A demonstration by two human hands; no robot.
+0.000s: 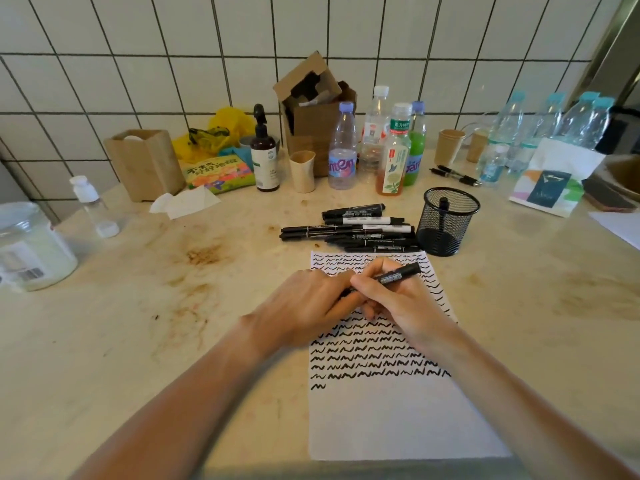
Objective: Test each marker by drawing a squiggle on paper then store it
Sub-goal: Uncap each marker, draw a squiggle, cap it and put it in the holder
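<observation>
both hands meet on one black marker above the squiggle sheet.

my right hand [391,299] is curled round the barrel of the black felt-tip marker [398,274], its far end angled up toward the black wire-mesh pen cup [446,221], while my left hand [311,303] closes its fingers on the near end, probably at the cap, though my knuckles hide it. i hold it low over the white paper sheet [398,420] so the tip can drop straight to the open row after the last squiggle. the heap of black markers [356,230] lies on the pale stained counter [138,341] just beyond the sheet, within easy reach, and the cup stands beside it with one marker upright inside, so testing and storing need only short moves.
</observation>
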